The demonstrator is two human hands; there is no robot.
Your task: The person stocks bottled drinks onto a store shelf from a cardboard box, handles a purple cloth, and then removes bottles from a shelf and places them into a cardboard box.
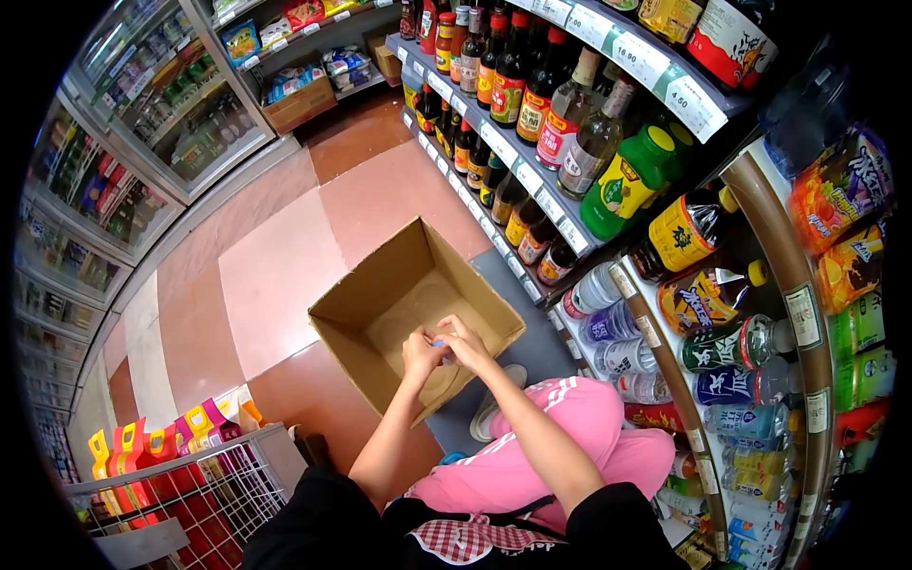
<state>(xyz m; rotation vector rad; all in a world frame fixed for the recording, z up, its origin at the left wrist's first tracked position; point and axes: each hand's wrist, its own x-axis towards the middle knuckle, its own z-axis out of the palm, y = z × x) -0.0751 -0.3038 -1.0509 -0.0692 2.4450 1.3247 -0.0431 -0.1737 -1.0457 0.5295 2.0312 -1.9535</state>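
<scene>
An open cardboard box stands on the floor in front of my knees, its inside facing up towards me. Over its near part my left hand and my right hand come together, fingers closed. Between the fingertips shows a small blue piece, perhaps a cap; what it belongs to is mostly hidden by the hands. Both forearms reach forward above my pink trousers. Inside the box I see only bare cardboard walls and floor around the hands.
To the right, shelves hold sauce bottles, a green jug and drink bottles. A wire basket with bright packets stands at the lower left. Glass-door fridges line the left side. Tiled floor lies between.
</scene>
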